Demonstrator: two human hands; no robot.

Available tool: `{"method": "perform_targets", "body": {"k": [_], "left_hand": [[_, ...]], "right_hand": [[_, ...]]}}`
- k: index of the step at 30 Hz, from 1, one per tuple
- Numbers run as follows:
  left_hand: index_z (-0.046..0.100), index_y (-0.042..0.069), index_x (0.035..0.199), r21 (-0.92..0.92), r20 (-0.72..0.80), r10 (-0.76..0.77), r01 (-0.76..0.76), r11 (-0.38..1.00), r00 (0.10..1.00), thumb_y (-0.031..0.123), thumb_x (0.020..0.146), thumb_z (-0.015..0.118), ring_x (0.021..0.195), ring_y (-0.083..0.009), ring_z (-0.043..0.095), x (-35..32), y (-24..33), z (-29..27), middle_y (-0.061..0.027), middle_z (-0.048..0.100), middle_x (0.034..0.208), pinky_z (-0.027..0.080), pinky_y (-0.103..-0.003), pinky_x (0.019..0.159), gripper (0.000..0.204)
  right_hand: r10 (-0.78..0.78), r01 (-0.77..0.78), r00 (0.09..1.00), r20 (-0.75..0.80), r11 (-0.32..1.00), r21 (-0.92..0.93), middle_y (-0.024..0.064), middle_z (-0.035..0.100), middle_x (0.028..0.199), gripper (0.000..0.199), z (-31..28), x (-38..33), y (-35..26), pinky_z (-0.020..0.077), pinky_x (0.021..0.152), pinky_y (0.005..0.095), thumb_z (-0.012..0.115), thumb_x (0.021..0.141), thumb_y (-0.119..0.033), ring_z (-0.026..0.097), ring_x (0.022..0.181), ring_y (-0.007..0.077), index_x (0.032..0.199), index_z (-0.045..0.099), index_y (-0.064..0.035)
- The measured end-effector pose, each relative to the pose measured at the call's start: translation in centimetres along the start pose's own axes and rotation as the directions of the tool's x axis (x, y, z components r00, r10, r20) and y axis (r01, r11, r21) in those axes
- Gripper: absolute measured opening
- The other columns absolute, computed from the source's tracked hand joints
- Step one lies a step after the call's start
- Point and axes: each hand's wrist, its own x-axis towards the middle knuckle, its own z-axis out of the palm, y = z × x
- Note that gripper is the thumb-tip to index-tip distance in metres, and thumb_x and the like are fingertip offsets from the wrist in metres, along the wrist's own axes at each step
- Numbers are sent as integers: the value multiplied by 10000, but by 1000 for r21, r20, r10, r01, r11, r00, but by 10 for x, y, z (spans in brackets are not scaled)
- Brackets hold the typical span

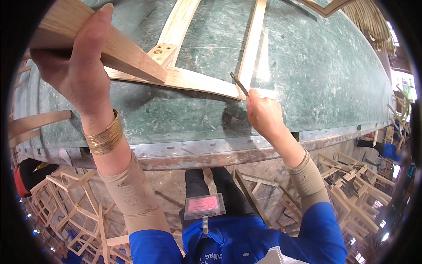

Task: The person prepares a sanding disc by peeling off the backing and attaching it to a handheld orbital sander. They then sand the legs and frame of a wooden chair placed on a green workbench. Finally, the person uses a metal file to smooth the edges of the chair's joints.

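Observation:
A pale wooden frame [202, 82] lies on the green table, with a corner block [163, 53] with drilled holes fixed at its left joint. My left hand [81, 72] is closed around a thick wooden leg [132, 56] raised at the upper left. The leg's near end overlaps the frame's left corner in view; whether it is joined to the frame, I cannot tell. In my right hand [266, 115], a thin dark metal tool [238, 83] is pinched, its rounded tip pointing up and left beside the frame's right corner. Its exact kind is unclear.
The worn green tabletop [325, 94] ends at a metal-edged rim [211, 154] near my body. Curved wooden pieces [41, 122] reach over its left side. Wooden chair frames are stacked on the floor at left [83, 198] and right [351, 180]. Another person [389, 149] is at far right.

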Motion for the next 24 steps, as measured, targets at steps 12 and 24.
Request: {"method": "perform_targets", "body": {"k": [12,24], "left_hand": [[650,139,972,439,267,349,-436,786,898,103,736,717,976,-237,564,10,-12,-32,-155,504,1083,497,-302,737,248],[410,-59,1051,-54,-16,-125,124,991,992,3,671,690,735,-230,629,-1,5,3,-146,523,1044,556,-315,616,477]], "right_hand": [[-28,27,1000,-8,1000,-15,173,515,479,71,1,1,-3,429,421,452,487,811,-54,548,453,371,761,444,-29],[-10,10,1000,-18,1000,8,174,513,475,74,4,-4,3,426,411,450,493,799,-41,547,445,366,749,438,-36]]}}
